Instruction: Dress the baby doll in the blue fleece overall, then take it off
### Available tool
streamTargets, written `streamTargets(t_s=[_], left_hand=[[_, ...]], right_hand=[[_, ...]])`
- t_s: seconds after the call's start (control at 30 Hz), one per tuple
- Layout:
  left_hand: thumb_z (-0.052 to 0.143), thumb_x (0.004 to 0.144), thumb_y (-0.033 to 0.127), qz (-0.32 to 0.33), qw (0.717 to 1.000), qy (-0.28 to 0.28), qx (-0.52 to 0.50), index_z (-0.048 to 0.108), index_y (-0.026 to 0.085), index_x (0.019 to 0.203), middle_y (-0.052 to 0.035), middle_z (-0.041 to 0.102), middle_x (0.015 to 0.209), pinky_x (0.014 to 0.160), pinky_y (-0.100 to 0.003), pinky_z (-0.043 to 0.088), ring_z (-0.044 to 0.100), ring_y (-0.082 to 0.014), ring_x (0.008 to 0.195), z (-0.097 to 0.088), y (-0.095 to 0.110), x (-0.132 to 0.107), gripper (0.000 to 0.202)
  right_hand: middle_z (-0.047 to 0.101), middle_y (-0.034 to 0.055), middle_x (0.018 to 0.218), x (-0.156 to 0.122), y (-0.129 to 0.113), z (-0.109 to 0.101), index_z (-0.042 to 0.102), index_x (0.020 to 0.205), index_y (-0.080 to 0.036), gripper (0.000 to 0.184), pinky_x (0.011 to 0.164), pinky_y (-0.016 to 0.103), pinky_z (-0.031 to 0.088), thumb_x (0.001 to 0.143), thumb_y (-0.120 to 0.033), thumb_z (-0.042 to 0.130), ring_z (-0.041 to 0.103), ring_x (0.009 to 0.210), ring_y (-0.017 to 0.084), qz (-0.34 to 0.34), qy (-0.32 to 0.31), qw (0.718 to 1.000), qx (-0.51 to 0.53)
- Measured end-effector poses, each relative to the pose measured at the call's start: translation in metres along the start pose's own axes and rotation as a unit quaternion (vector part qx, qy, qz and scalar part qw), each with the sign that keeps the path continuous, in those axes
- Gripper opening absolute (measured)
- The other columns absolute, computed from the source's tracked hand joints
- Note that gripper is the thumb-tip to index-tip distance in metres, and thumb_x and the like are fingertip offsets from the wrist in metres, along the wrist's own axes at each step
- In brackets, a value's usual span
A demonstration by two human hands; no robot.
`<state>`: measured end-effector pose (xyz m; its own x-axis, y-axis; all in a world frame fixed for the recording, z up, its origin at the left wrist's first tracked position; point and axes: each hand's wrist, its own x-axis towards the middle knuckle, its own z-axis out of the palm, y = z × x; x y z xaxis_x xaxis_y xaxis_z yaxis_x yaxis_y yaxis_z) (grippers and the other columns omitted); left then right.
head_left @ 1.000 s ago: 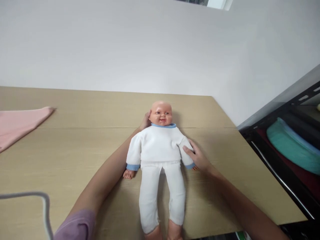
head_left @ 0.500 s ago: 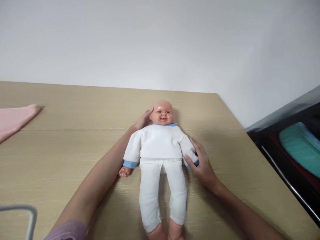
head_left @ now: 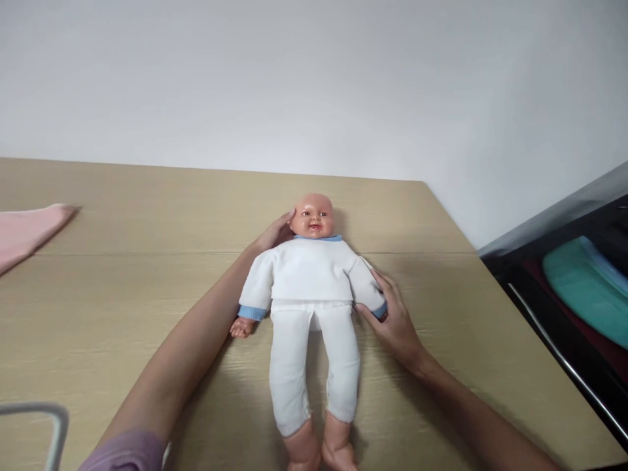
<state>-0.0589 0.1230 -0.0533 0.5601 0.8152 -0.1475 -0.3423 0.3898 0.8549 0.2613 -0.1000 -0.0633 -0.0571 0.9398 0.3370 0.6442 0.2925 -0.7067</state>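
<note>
A baby doll (head_left: 314,271) lies on its back on the wooden table (head_left: 147,288), head toward the wall. It wears a white top with blue collar and cuffs and white trousers; its feet are bare. My left hand (head_left: 275,232) cups the side of the doll's head and neck, with some fingers hidden behind it. On the other side, my right hand (head_left: 396,320) is closed around the doll's sleeve near the cuff, thumb in front. The doll's hand there is mostly hidden by my fingers.
Pink cloth (head_left: 32,234) lies at the table's left. At the lower left a white bent bar (head_left: 59,428) sticks into view. Beyond the table's right edge is a dark, shiny-edged object (head_left: 520,301) with teal cloth (head_left: 583,288) on it. A pale wall (head_left: 294,85) stands behind.
The whole view has shifted slightly, and the doll appears a little higher and further left, with more of its feet showing. Both hands keep their places on it.
</note>
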Motion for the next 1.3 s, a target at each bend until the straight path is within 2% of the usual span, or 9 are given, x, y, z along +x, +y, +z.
streamTargets(t_s=[0.23, 0.5, 0.67, 0.87, 1.1, 1.3], left_hand=[[0.083, 0.096, 0.057, 0.070, 0.997, 0.012, -0.002, 0.077, 0.017, 0.139, -0.0166, 0.080, 0.143, 0.131, -0.059, 0.047, 0.068, -0.0442, 0.145, 0.009, -0.001, -0.004, 0.060], [0.086, 0.094, 0.049, 0.141, 0.988, 0.063, 0.014, 0.074, 0.022, 0.134, -0.0112, 0.078, 0.144, 0.129, -0.055, 0.047, 0.066, -0.0388, 0.146, 0.008, -0.003, 0.003, 0.050], [0.086, 0.091, 0.048, 0.134, 0.989, 0.069, 0.014, 0.075, 0.021, 0.129, -0.0104, 0.081, 0.138, 0.128, -0.055, 0.048, 0.067, -0.0396, 0.144, 0.007, -0.003, 0.005, 0.049], [0.087, 0.087, 0.048, 0.154, 0.985, 0.081, 0.021, 0.077, 0.020, 0.125, -0.0100, 0.083, 0.133, 0.124, -0.052, 0.050, 0.067, -0.0407, 0.144, 0.006, -0.005, 0.008, 0.048], [0.086, 0.087, 0.050, 0.144, 0.987, 0.060, 0.027, 0.077, 0.017, 0.127, -0.0112, 0.083, 0.133, 0.124, -0.052, 0.050, 0.067, -0.0413, 0.142, 0.005, -0.004, 0.011, 0.053], [0.086, 0.085, 0.053, 0.130, 0.989, 0.065, 0.032, 0.077, 0.017, 0.122, -0.0110, 0.084, 0.130, 0.121, -0.052, 0.052, 0.070, -0.0413, 0.139, 0.002, -0.005, 0.013, 0.053]], right_hand=[[0.062, 0.0136, 0.162, 0.003, 0.005, -0.002, 0.049, 0.169, -0.034, 0.071, 0.124, 0.059, 0.055, 0.102, -0.036, 0.075, 0.062, 0.150, 0.037, 0.001, 0.008, 1.000, -0.006], [0.066, 0.0144, 0.157, 0.002, 0.000, -0.001, 0.053, 0.163, -0.031, 0.068, 0.120, 0.058, 0.057, 0.100, -0.039, 0.078, 0.065, 0.146, 0.037, 0.000, 0.003, 1.000, -0.006], [0.066, 0.0147, 0.157, 0.003, 0.002, -0.001, 0.053, 0.163, -0.030, 0.066, 0.120, 0.057, 0.057, 0.102, -0.040, 0.075, 0.064, 0.146, 0.037, -0.002, -0.001, 1.000, -0.007], [0.065, 0.0154, 0.157, 0.002, 0.001, -0.001, 0.050, 0.165, -0.030, 0.068, 0.121, 0.060, 0.057, 0.102, -0.038, 0.074, 0.064, 0.145, 0.037, -0.005, 0.002, 1.000, -0.011], [0.063, 0.0143, 0.158, 0.002, 0.001, -0.001, 0.048, 0.165, -0.031, 0.069, 0.122, 0.058, 0.056, 0.102, -0.038, 0.075, 0.063, 0.148, 0.036, -0.009, 0.002, 1.000, -0.010], [0.064, 0.0148, 0.157, 0.002, 0.001, -0.001, 0.049, 0.164, -0.029, 0.067, 0.122, 0.058, 0.055, 0.102, -0.037, 0.075, 0.063, 0.147, 0.036, -0.009, 0.000, 1.000, -0.015]])
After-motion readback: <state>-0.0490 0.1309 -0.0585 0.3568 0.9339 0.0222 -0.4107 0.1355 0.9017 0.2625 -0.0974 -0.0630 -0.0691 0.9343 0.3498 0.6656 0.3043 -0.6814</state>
